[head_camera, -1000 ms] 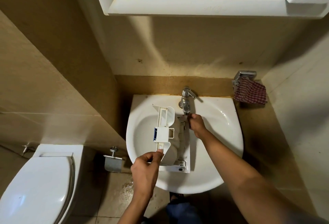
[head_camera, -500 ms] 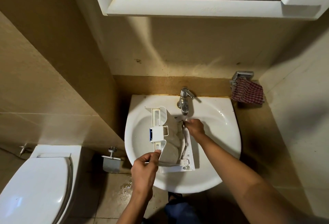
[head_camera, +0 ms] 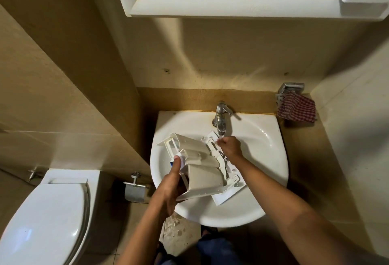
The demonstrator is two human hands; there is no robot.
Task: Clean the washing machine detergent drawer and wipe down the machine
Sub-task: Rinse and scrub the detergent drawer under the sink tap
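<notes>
- Left hand [head_camera: 173,182]: grips the near-left end of the detergent drawer [head_camera: 200,172], with the thumb laid up its side. The fingers are hidden beneath the drawer.
- Right hand [head_camera: 229,146]: fingers curled on the drawer's far end, just under the tap [head_camera: 221,120].
- Drawer: held tilted over the sink [head_camera: 271,159] bowl. Its long axis runs from the front rim toward the tap. The far end is nearer the right hand, so rinsing likely starts there. Whether water runs is hard to make out.
- Checked cloth [head_camera: 296,107]: beyond the sink's back right corner.

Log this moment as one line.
detergent drawer: tilted over sink, far end beneath tap | left hand: grips its near end | right hand: holds its far end
</notes>
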